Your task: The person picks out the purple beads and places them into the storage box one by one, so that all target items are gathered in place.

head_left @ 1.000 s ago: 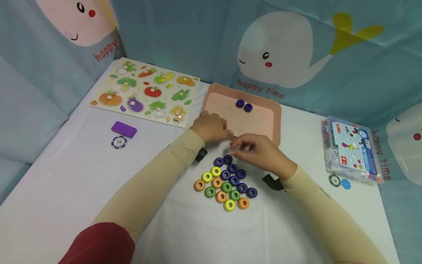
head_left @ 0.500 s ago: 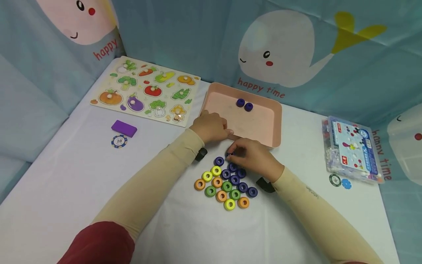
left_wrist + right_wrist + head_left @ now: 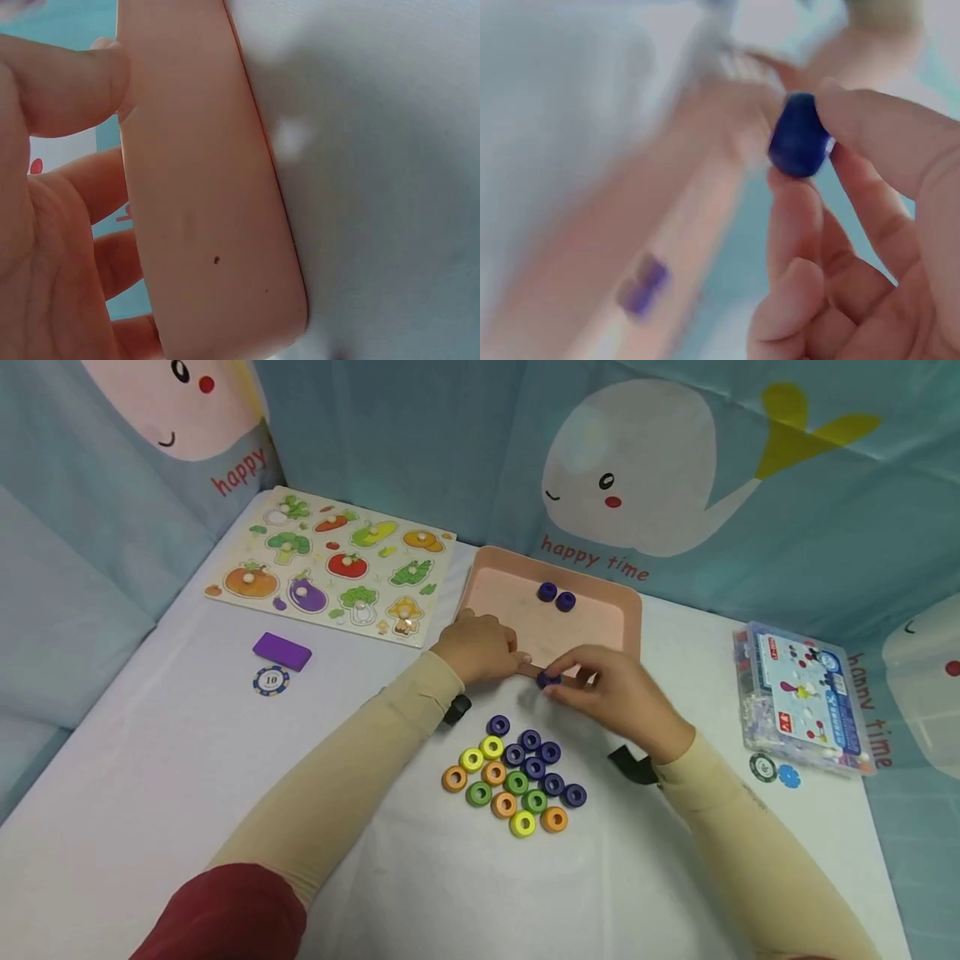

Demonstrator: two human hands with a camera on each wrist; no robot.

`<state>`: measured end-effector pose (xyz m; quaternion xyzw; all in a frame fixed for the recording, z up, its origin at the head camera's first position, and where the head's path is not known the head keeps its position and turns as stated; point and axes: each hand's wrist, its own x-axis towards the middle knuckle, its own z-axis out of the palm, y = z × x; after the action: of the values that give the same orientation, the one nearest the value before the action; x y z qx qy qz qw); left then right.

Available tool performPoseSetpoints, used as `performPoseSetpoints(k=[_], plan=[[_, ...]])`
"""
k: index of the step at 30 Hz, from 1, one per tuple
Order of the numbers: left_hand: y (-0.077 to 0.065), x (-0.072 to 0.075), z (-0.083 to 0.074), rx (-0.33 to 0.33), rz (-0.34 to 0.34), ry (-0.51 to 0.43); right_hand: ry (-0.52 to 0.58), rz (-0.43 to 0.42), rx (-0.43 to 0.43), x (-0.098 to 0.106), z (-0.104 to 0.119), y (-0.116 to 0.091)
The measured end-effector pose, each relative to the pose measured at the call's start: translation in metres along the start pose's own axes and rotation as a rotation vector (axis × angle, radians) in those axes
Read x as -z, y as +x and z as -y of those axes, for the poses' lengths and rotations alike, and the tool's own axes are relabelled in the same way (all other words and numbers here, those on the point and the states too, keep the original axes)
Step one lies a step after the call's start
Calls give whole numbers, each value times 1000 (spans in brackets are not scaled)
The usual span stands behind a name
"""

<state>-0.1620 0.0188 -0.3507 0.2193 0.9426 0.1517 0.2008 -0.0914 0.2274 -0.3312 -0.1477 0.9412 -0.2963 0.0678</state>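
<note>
**Dark blue ring (image 3: 549,680) in right-hand pinch, at lower rim of pink tray (image 3: 632,627)**

Right hand (image 3: 615,689): thumb and forefinger closed on the dark blue ring, centre of frame. Ring overlaps the tray's lower rim in the head view; contact between them cannot be told. Left hand (image 3: 480,647): fingers gripping the tray wall at its lower-left corner, thumb on the outer face.

Tray, upper centre: two purple rings (image 3: 557,597) side by side near its upper wall. White counter (image 3: 405,877), just below centre: cluster of loose rings (image 3: 516,791), counted seven dark blue, four orange, three yellow, three green.

Upper left: vegetable puzzle board (image 3: 330,567); below it, purple block (image 3: 282,652) beside a chip marked 10 (image 3: 271,681). Right: clear plastic box (image 3: 806,697) with printed label.
</note>
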Motion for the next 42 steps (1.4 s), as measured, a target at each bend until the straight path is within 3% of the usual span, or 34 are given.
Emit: performPoseSetpoints(k=[3, 7, 12, 16, 20, 24, 27, 29, 34, 39, 42], plan=[[-1, 1, 1, 5, 6, -3, 2, -94, -105, 31, -13, 23], [0, -1, 2, 11, 11, 0, 1, -106, -271, 51, -41, 60], [1, -4, -1, -6, 12, 23, 2, -34, -393, 48, -70, 89], [1, -4, -5, -26, 19, 27, 0, 14, -454, 41, -84, 95], [0, -3, -6, -17, 22, 25, -2, 39, -459, 37, -87, 95], [-1, -2, -6, -16, 22, 23, 4, -63, -406, 47, -76, 85], [-1, -1, -4, -20, 24, 16, 25, -169, -331, 55, -53, 68], [-1, -1, -2, -18, 22, 16, 35, -186, -268, 53, -33, 54], [-1, 1, 2, -20, 12, 12, 58, -74, -37, 23, 4, 24], [-1, 2, 4, -34, 23, 5, 59, 174, 230, -16, 12, 6], [-1, 2, 4, -33, 33, 18, 29, 292, 280, -34, 12, 4]])
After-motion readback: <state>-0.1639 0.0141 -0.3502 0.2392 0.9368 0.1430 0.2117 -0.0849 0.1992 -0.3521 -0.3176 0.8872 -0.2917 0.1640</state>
